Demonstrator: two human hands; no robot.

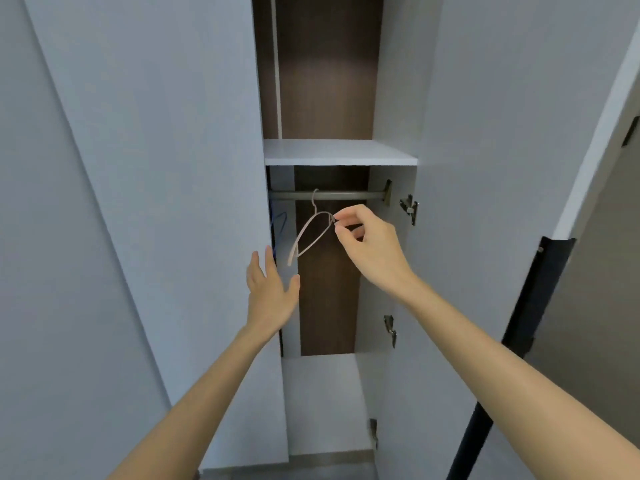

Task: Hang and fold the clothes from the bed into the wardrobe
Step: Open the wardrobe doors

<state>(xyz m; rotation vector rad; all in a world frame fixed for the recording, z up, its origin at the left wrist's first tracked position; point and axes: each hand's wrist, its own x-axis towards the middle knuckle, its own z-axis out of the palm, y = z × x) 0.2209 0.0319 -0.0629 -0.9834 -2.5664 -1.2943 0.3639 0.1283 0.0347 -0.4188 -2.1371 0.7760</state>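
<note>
A thin, pale hanger (302, 234) is hanging by its hook on the grey rail (353, 195) inside the wardrobe (329, 81). It is made of light wire or plastic, and it is tilting, with one end up by the rail and the other end pointing down to the left.

The right hand (370, 247) is reaching into the wardrobe and pinching the upper end of the hanger between thumb and first finger. The other fingers are curling loosely under it. The left hand (270, 292) is holding nothing. Its fingers are straight and spread wide, and it is hovering just below the low end of the hanger, right next to the edge of the left door (156, 168).

A white shelf (332, 152) is sitting just above the rail. The back of the wardrobe is dark brown wood. A blue hanger (278, 223) is peeking out at the left end of the rail, mostly hiding behind the left door. The right door (485, 168) is standing open, and metal hinges (409, 207) are showing on its inner edge. The opening between the two doors is narrow, so both arms are squeezing in close together. A black strip (540, 289) is running down at the far right.
</note>
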